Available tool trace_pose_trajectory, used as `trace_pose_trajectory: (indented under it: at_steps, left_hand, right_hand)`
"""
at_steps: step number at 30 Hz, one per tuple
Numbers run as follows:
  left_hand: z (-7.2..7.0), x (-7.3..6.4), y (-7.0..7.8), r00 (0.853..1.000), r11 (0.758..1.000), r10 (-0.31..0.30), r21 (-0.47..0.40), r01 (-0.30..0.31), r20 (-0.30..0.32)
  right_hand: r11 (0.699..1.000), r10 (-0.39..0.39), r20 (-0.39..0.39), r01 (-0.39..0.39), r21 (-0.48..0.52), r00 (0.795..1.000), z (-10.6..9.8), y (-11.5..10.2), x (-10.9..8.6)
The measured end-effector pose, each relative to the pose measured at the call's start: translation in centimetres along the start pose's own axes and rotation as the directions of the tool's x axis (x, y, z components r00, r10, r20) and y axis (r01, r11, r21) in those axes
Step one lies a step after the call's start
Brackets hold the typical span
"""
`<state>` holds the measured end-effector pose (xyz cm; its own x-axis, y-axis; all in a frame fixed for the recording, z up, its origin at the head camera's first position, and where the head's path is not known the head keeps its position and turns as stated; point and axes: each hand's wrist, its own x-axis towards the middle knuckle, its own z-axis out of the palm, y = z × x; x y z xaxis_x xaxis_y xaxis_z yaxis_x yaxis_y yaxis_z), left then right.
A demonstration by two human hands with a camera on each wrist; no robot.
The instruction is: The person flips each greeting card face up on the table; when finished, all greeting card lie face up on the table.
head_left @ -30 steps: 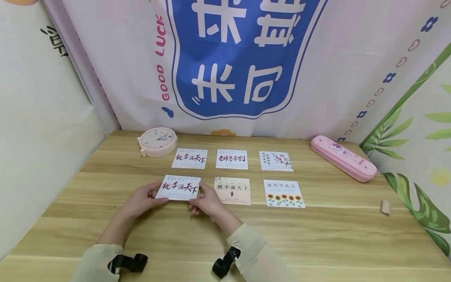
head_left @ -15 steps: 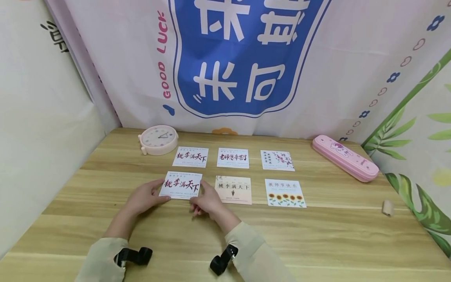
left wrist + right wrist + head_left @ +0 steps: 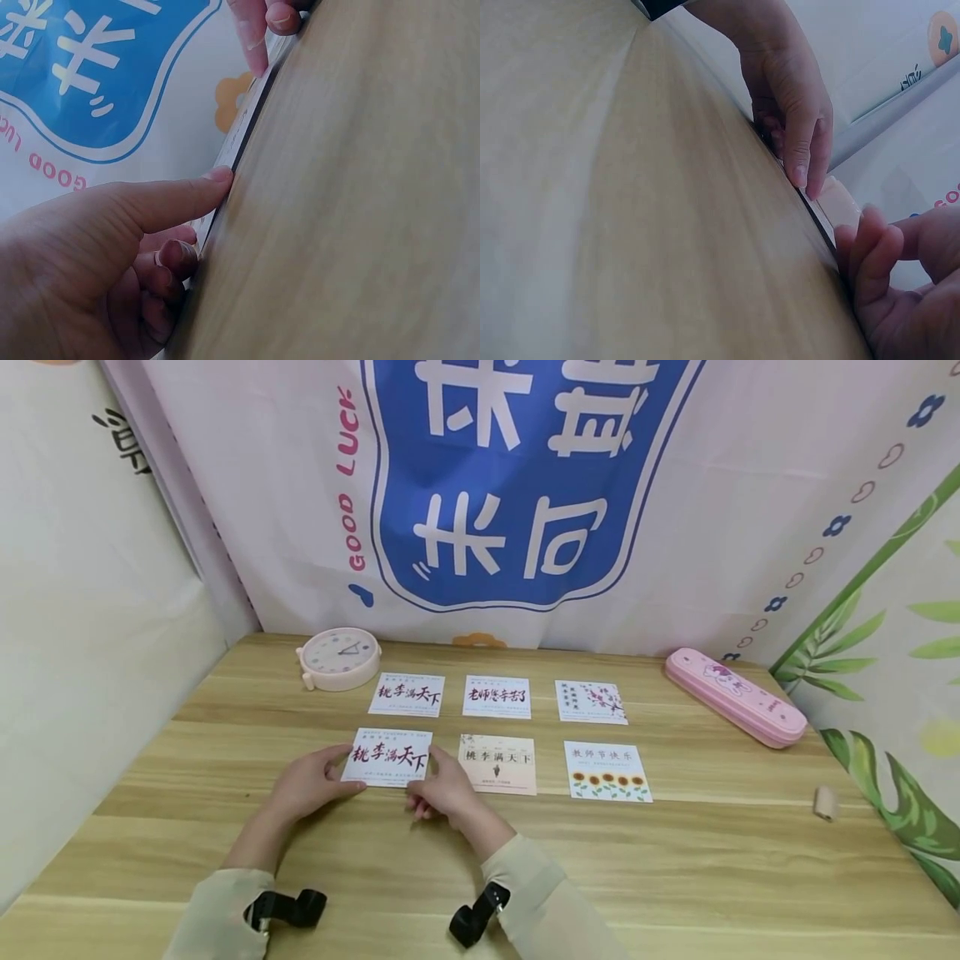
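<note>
A white greeting card (image 3: 387,760) with dark red brush lettering lies between the hands at the front left of the card rows. My left hand (image 3: 311,785) holds its left edge, thumb at the near corner. At the opposite edge my right hand (image 3: 446,785) pinches the near right corner. Seen edge-on in the left wrist view, the card (image 3: 244,127) is close over the tabletop with a dark line beneath; whether it touches everywhere I cannot tell. Just right of it lies a beige card (image 3: 497,767), then a sunflower card (image 3: 608,772).
Behind is a row of another red-lettered card (image 3: 407,695), a second lettered card (image 3: 497,697) and a blossom card (image 3: 591,702). A pink round clock (image 3: 340,658) stands back left. Right are a pink pencil case (image 3: 735,697) and a small tan object (image 3: 825,803).
The held card has shifted slightly right, closer to the beige card, and its far edge looks a little lower than half a second ago. Both hands keep their hold; the head view tilted slightly.
</note>
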<state>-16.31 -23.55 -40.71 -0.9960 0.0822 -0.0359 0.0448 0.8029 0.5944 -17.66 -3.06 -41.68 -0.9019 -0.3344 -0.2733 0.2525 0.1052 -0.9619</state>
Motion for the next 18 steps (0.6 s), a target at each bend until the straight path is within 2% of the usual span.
trace_pose_trajectory:
  at_steps: [11,14,18]
  left_hand:
    - [0.0,0.1,-0.1,1.0,1.0,0.014,0.003,-0.014,-0.007]
    - [-0.2,0.0,0.1,1.0,0.999,0.006,-0.032,-0.006,0.022]
    - [-0.7,0.0,0.6,0.996,0.995,-0.039,-0.091,0.046,0.082]
  right_hand:
    - [1.0,-0.007,-0.001,0.007,0.016,1.0,-0.2,-0.2,-0.2]
    - [1.0,-0.013,0.018,0.013,0.018,1.0,-0.6,-0.2,-0.7]
    - [0.999,-0.035,0.045,0.034,0.01,0.998,-1.9,-0.9,-1.7]
